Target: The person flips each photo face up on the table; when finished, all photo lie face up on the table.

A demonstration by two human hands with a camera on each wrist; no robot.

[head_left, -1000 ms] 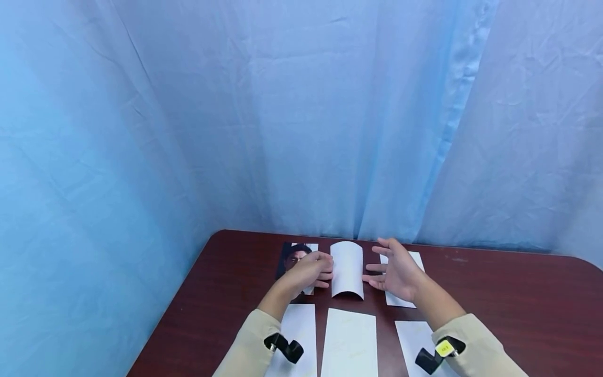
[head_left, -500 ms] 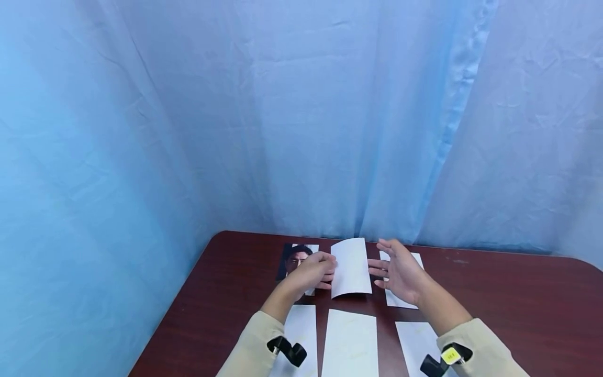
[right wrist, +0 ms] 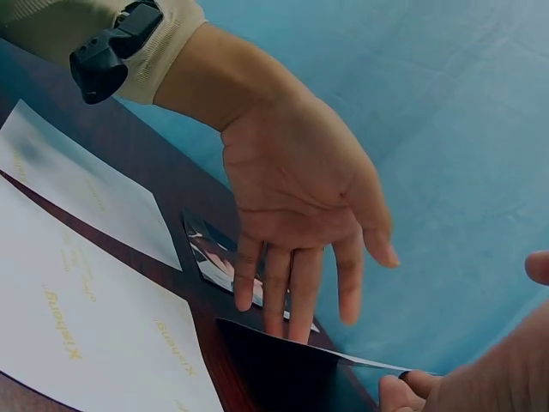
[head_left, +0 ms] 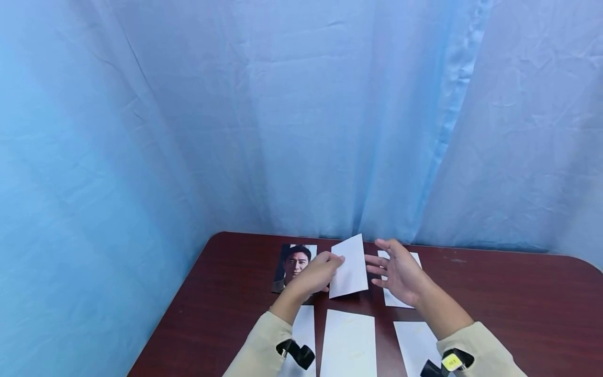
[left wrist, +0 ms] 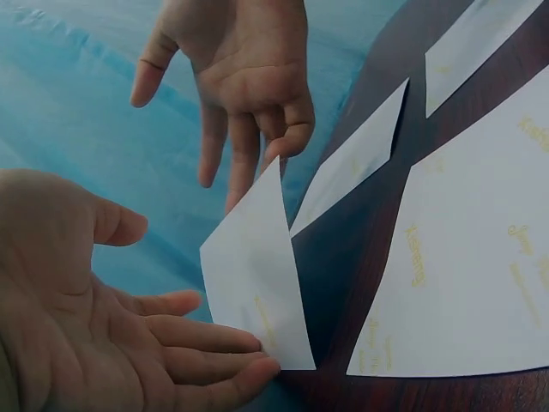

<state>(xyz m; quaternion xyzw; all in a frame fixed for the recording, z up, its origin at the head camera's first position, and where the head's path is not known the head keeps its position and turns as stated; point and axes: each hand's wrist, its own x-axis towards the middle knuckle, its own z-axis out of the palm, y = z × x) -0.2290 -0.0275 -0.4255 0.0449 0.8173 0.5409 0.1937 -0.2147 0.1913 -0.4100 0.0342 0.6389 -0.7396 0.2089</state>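
A white-backed photo print stands tilted up off the table in the head view, its right side raised. My left hand is at its left edge; in the left wrist view the straight left fingers touch the white face, thumb apart. At the raised edge is my right hand, thumb spread. One right finger bends near the print's corner in the left wrist view. Toward the right wrist camera the print shows a dark side. Exact finger contact on the right is partly hidden.
A face-up portrait photo lies on the left, partly behind my left hand. Another white sheet lies under my right hand. Nearer me lie a middle white sheet and one on each side. A blue curtain hangs behind the brown table.
The bowed print has straightened and turned, its right side rising. My left hand has moved right, uncovering more of the portrait photo. The right hand stays almost in place.
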